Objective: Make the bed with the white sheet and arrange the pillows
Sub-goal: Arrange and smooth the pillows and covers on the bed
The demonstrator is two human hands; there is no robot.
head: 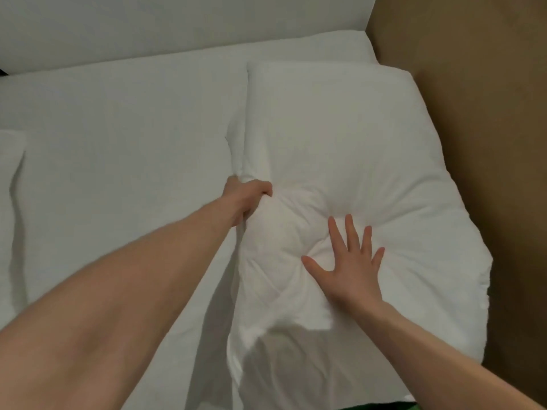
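A large white pillow (349, 149) lies on the right side of the bed, against the brown headboard. My left hand (247, 198) grips the pillow's left edge, fingers curled into the fabric. My right hand (347, 261) presses flat on the pillow with its fingers spread, denting it. The white sheet (118, 149) covers the mattress to the left, mostly smooth. A second white pillow (10, 184) shows only partly at the far left edge.
A brown headboard panel (479, 113) runs along the right side. A white wall (148, 22) borders the bed's far side. A long crease marks the sheet at the left. Something green (381, 406) peeks in at the bottom edge.
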